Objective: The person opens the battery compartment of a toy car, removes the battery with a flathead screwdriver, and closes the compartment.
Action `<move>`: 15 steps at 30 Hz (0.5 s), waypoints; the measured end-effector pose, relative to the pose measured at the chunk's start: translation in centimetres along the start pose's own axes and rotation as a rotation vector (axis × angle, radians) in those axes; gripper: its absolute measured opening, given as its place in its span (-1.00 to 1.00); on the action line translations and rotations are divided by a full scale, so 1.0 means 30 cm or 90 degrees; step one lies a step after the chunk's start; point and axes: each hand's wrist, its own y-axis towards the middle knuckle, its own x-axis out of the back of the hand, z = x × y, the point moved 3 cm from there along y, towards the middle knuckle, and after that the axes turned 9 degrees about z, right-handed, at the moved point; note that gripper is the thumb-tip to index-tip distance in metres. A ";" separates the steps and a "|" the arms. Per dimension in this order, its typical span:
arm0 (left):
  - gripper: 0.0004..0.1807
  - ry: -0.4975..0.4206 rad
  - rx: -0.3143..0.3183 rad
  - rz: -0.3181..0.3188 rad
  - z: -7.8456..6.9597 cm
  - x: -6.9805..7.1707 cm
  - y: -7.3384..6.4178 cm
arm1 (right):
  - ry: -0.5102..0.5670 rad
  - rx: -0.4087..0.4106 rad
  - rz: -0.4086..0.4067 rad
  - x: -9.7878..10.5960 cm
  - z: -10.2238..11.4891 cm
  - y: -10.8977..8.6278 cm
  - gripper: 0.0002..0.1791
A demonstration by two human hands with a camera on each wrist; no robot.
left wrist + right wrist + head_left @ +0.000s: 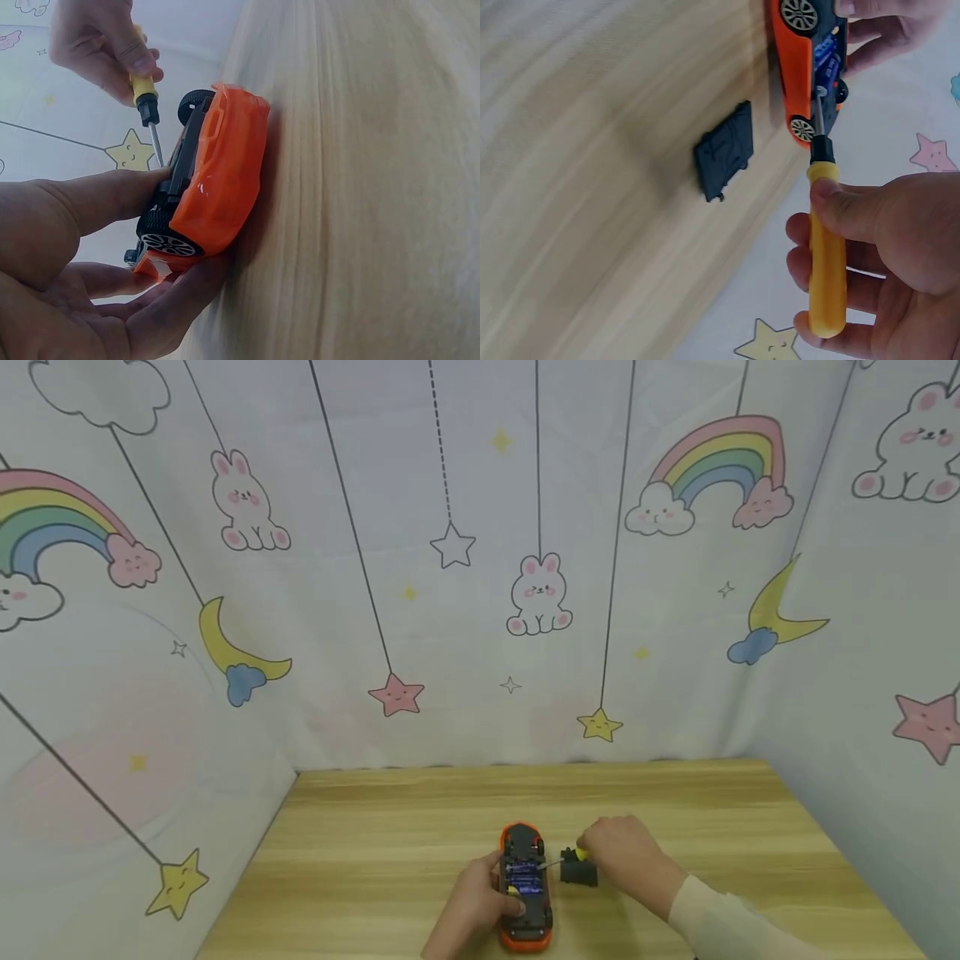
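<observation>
An orange toy car (525, 937) lies upside down on the table, its black underside facing up. Blue batteries (524, 878) show in the open compartment in its belly. My left hand (474, 897) grips the car from its left side, thumb across the underside and fingers along the flank. In my right hand (628, 860) is a screwdriver (827, 255) with a yellow handle, held between thumb and fingers. Its metal shaft reaches into the battery compartment, the tip at the end of a battery. Beside the car, below my right hand, lies a black battery cover (725, 150).
The wood-grain table (360, 852) extends around the car on both sides. White cloth walls (465, 635) printed with rabbits, stars, moons and rainbows stand at the table's back, left and right edges.
</observation>
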 end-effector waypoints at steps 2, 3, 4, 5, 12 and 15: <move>0.03 0.003 0.002 -0.001 -0.001 0.000 -0.002 | -0.004 -0.011 0.006 -0.009 0.002 -0.010 -0.87; 0.03 0.006 0.003 -0.003 -0.001 0.000 -0.003 | -0.011 -0.015 0.013 -0.011 0.006 -0.016 -0.88; 0.03 0.010 0.004 -0.005 0.000 0.000 -0.005 | -0.019 -0.017 0.017 -0.012 0.012 -0.019 -0.88; 0.03 0.011 0.003 -0.005 0.001 -0.001 -0.006 | -0.032 -0.019 0.022 -0.010 0.019 -0.023 -0.88; 0.03 0.009 -0.003 -0.012 -0.003 -0.003 -0.008 | -0.106 -0.035 0.002 0.036 0.049 -0.030 -0.83; 0.03 0.010 -0.007 -0.011 -0.004 -0.003 -0.007 | -0.100 -0.040 -0.002 0.055 0.048 -0.030 -0.78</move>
